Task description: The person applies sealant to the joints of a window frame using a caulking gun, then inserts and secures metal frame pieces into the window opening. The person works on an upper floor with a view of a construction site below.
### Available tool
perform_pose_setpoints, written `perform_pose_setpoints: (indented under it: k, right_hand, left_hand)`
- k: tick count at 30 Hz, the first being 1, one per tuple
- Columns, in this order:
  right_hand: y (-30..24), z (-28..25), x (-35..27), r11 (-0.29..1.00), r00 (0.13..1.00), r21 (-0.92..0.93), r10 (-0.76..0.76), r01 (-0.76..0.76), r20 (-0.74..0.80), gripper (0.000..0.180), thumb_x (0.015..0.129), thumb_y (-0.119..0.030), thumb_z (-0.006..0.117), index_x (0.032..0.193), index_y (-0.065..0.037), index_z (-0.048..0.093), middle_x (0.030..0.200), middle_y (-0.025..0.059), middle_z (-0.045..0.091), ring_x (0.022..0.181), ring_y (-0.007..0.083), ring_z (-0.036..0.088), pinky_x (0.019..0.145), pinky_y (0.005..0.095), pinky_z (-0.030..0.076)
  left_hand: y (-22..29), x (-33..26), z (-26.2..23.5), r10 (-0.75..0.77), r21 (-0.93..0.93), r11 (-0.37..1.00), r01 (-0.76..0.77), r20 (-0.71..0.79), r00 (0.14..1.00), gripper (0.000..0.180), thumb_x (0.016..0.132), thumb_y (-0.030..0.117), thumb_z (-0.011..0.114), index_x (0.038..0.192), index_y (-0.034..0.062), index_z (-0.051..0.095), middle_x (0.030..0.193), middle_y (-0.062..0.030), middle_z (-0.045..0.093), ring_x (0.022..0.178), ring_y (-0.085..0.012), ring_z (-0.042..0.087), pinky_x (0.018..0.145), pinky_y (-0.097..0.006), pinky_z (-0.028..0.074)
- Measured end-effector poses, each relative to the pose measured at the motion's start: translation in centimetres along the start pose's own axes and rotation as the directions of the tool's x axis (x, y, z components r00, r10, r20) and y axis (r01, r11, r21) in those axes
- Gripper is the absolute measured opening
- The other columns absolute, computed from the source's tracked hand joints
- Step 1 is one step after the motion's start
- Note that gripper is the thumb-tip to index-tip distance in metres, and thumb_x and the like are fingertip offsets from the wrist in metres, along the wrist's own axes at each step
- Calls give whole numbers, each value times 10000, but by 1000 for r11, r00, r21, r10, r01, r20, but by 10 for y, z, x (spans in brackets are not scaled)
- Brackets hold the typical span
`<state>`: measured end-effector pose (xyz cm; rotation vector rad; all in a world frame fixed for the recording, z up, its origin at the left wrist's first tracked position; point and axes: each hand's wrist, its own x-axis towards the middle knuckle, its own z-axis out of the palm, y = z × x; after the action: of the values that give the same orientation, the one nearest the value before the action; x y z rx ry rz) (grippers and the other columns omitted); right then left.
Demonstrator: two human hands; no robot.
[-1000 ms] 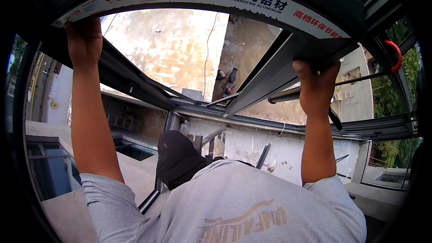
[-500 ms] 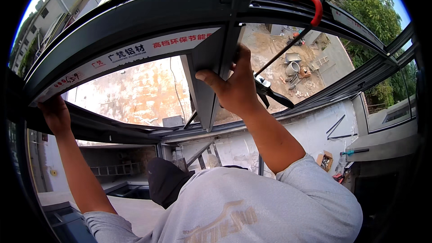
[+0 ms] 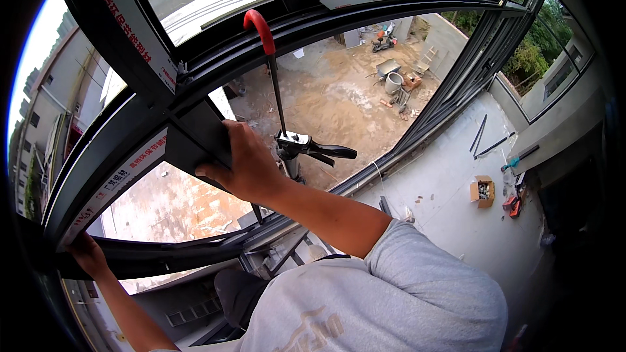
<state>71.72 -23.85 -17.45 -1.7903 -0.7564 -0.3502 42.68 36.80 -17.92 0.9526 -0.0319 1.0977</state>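
In front of me is a dark grey aluminium window sash (image 3: 195,129), with a printed protective strip along its long upper rail. My right hand (image 3: 251,166) is closed round the sash's right upright, thumb on the near face. My left hand (image 3: 89,255) grips the rail's far-left end from below, its fingers partly hidden. Right of my right hand, a caulking gun (image 3: 295,140) hangs by its red hooked rod end (image 3: 261,29) from the fixed window frame (image 3: 313,14). Its black trigger handle points right, and neither hand touches it.
Beyond the opening, a dirt yard (image 3: 339,98) lies far below with a cement mixer (image 3: 393,83). Inside, a cardboard box (image 3: 482,191), red tools (image 3: 514,206) and loose dark strips (image 3: 481,134) lie on the pale floor (image 3: 437,189). Dark sill tracks (image 3: 417,137) run along the opening.
The view has swung to the right, so the sash, the caulking gun and my right hand sit further left in it. Both hands keep their hold on the sash.
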Motion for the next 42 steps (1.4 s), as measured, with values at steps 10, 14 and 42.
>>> perform_pose_setpoints:
  k: [10,14,42]
  right_hand:
    - [0,-2,-3,999,998,24,47,-48,32,830,860,-424,827,1401,25,384,1240,262,534,1129,435,578,961,504,493]
    - [1,-1,-3,999,999,18,48,-49,17,844,848,-425,837,1400,29,388,1257,267,533,1147,443,573,974,503,489]
    - [2,-2,-5,998,999,48,48,-49,12,849,851,-477,826,1386,11,383,1231,278,539,1141,472,569,959,541,473]
  left_hand:
    - [-2,3,-13,-13,-34,999,15,50,999,469,1095,334,505,1454,32,530,1471,-166,577,1367,-298,547,1217,-410,396]
    - [-9,0,-1,-1,-33,999,2,12,1000,476,1093,334,508,1457,29,525,1473,-167,574,1372,-306,543,1220,-414,392]
    - [-8,1,-7,17,-32,999,-17,19,1000,494,1086,310,526,1469,0,500,1487,-180,554,1371,-310,540,1216,-421,403]
